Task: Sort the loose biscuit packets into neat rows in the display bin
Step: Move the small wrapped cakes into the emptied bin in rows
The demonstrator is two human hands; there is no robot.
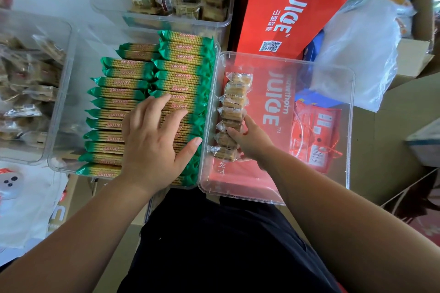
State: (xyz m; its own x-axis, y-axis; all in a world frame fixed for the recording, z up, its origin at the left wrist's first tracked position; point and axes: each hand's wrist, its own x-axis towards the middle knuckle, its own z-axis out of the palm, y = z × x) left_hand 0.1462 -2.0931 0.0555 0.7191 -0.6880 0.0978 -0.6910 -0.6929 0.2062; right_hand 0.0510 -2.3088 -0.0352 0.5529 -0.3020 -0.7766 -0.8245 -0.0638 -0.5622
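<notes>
Left hand [154,143] spread flat on the green biscuit packets [128,83] alongside, the right hand [252,143] pinches a clear-wrapped biscuit packet [229,124] in the row along the display bin's [352,126] left wall, where a careless nudge could topple its loosely standing neighbours.

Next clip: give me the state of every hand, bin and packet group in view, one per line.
left hand: flat, fingers spread, resting on green packets.
right hand: pinching one of the clear-wrapped packets.
green packets: two neat rows, filling the middle bin.
clear-wrapped packets: single row along the left wall of the right bin.
far bin: packets heaped loose.
left bin: packets jumbled.
</notes>
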